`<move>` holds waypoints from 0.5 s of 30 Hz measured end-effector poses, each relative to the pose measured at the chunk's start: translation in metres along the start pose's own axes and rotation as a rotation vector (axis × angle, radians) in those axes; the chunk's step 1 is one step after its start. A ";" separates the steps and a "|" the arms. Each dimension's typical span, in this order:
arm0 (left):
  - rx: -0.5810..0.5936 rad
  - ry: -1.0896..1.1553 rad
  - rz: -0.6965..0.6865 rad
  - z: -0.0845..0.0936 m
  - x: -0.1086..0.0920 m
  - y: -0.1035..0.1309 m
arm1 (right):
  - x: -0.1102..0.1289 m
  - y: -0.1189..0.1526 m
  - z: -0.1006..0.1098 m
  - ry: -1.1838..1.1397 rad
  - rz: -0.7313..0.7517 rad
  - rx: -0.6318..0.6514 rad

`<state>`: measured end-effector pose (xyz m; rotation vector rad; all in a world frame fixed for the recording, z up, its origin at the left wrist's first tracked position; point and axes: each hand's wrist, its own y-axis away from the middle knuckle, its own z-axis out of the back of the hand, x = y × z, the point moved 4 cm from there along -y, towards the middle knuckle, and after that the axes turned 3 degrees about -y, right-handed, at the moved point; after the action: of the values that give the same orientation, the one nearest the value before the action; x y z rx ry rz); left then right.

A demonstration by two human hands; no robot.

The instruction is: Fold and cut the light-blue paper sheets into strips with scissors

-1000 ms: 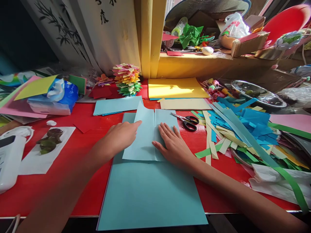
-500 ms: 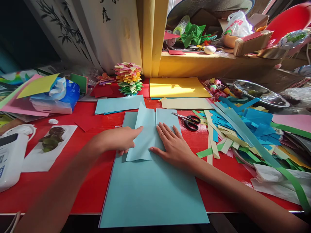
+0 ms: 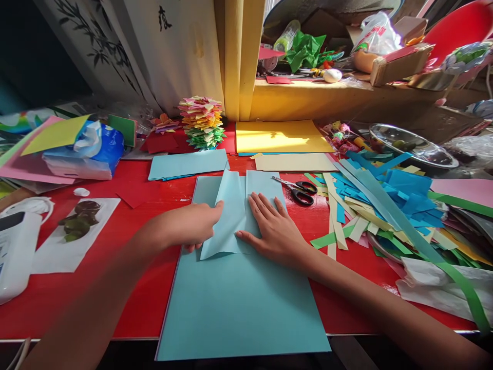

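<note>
A light blue sheet of paper (image 3: 229, 216) lies folded on a larger stack of light blue paper (image 3: 246, 303). My left hand (image 3: 194, 222) is closed at its left side, thumb on top, pinching the raised flap, which curls up from the stack. The fingers under the flap are partly hidden. My right hand (image 3: 269, 228) lies flat and open on the folded sheet's right part, fingers stretched away from me. Scissors (image 3: 302, 192) with black handles rest just beyond it to the right, beside the sheet's far corner.
Cut paper strips (image 3: 385, 205) are heaped on the right of the red table (image 3: 142, 293), before a metal bowl (image 3: 412, 146). Behind stand a folded paper tower (image 3: 202, 123) and yellow paper (image 3: 283, 137). At left are a tissue pack (image 3: 84, 154) and a white device (image 3: 17, 257).
The flap in my left hand leans slightly more, and its near corner has dropped a little. My left hand has shifted slightly left. My right hand stays flat in place.
</note>
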<state>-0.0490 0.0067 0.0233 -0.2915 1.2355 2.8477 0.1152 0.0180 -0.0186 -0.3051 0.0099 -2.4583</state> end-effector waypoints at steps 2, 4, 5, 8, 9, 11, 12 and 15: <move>0.016 -0.003 0.006 -0.001 -0.001 0.002 | 0.000 0.000 0.000 0.003 -0.001 -0.003; 0.018 -0.009 0.009 0.000 -0.001 0.004 | 0.000 0.000 0.000 0.004 0.000 -0.004; 0.013 -0.007 0.012 0.000 -0.001 0.004 | 0.000 0.000 0.000 0.005 0.000 -0.005; 0.005 0.006 0.009 0.000 -0.001 0.006 | 0.000 0.000 -0.001 0.008 0.004 -0.006; 0.004 0.005 0.010 0.000 -0.001 0.007 | 0.000 0.000 -0.001 0.008 0.006 -0.007; -0.001 -0.014 0.008 0.000 -0.001 0.007 | 0.000 0.000 -0.001 0.008 0.008 -0.008; -0.005 -0.029 0.006 -0.001 -0.001 0.007 | 0.000 0.000 -0.001 0.008 0.009 -0.009; -0.073 -0.067 -0.026 -0.002 -0.002 0.007 | 0.000 0.000 -0.002 0.005 0.013 -0.011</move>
<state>-0.0478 0.0004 0.0277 -0.2105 1.1106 2.8592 0.1150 0.0183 -0.0202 -0.3021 0.0272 -2.4470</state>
